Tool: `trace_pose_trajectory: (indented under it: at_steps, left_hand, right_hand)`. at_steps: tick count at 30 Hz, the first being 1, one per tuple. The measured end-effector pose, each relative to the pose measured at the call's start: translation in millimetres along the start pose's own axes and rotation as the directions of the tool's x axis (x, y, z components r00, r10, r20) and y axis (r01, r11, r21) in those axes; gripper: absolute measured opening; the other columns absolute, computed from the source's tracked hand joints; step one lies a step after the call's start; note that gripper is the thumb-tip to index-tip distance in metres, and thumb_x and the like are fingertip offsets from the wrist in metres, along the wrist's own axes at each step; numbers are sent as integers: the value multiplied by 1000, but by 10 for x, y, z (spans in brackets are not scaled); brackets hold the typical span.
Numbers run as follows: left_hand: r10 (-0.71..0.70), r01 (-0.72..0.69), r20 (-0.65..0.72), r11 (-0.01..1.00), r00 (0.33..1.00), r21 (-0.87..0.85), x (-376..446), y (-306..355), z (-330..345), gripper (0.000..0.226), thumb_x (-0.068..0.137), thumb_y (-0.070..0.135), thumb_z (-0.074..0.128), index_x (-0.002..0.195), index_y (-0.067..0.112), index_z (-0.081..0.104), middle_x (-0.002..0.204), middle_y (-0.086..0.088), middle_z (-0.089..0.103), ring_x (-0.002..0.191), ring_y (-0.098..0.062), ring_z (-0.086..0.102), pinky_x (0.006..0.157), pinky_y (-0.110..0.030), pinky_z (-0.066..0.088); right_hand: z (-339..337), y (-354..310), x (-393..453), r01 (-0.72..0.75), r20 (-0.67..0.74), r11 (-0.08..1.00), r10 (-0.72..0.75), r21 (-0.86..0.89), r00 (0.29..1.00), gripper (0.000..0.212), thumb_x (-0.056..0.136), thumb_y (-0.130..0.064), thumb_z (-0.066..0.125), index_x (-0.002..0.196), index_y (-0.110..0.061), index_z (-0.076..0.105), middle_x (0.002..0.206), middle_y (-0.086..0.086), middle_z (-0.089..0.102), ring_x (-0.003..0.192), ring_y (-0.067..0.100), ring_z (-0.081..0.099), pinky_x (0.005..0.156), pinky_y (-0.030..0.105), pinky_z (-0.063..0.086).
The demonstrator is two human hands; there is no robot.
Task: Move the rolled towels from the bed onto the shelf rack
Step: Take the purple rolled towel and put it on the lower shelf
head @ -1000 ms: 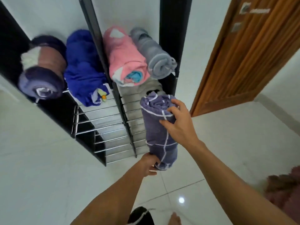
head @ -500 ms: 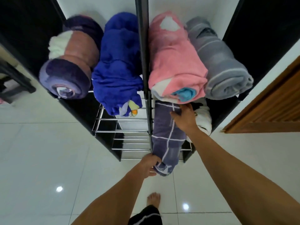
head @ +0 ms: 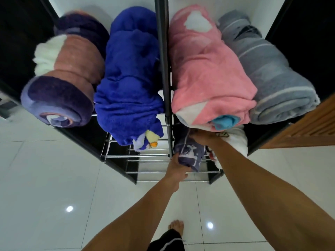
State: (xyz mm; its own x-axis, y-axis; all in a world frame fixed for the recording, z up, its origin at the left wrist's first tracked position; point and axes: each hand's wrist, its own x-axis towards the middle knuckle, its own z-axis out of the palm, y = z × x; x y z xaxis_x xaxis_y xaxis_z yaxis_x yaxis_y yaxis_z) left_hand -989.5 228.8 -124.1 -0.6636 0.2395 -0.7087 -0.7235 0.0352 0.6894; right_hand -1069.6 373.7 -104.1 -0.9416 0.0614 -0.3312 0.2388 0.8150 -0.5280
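Note:
A rolled purple towel with white lines (head: pixel 189 153) lies on the second tier of the black shelf rack (head: pixel 163 51), right of the centre post, mostly under the pink roll. My left hand (head: pixel 176 166) grips its near end from below. My right hand (head: pixel 203 137) rests on top of it, reaching under the upper tier. On the top tier lie a purple-and-brown roll (head: pixel 61 84), a blue roll (head: pixel 130 84), a pink roll (head: pixel 208 75) and a grey striped roll (head: pixel 272 78).
A white towel with a print (head: pixel 235 140) lies to the right of the purple one on the second tier. Metal bars (head: pixel 145 156) of the lower tiers show below. A wooden door (head: pixel 308 129) stands at right. White tiled floor (head: pixel 45 178) lies around my foot (head: pixel 176 226).
The purple towel has gone from held in front of the rack to pushed deep onto the second tier, with both hands following it. The view has closed in on the rack.

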Motion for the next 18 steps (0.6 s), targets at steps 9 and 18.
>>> trace_pose_trajectory:
  at_steps: [9,18]
  left_hand:
    - [171,-95,-125,881,977,463,-6,-67,2,55,79,22,69,131,23,50,125,-7,65,112,-30,62,96,-37,50]
    - [-266,-72,180,369,947,927,-540,-155,586,20,92,22,54,75,16,49,71,0,54,56,-13,52,53,-24,37]
  right_hand:
    - [54,26,-637,-127,-61,988,133,91,989,43,92,-12,51,135,-7,47,137,14,52,127,31,48,101,28,35]
    - [495,773,-2545,-471,-107,786,550,400,828,33,91,-6,47,122,-9,59,126,11,60,114,26,58,91,20,38]
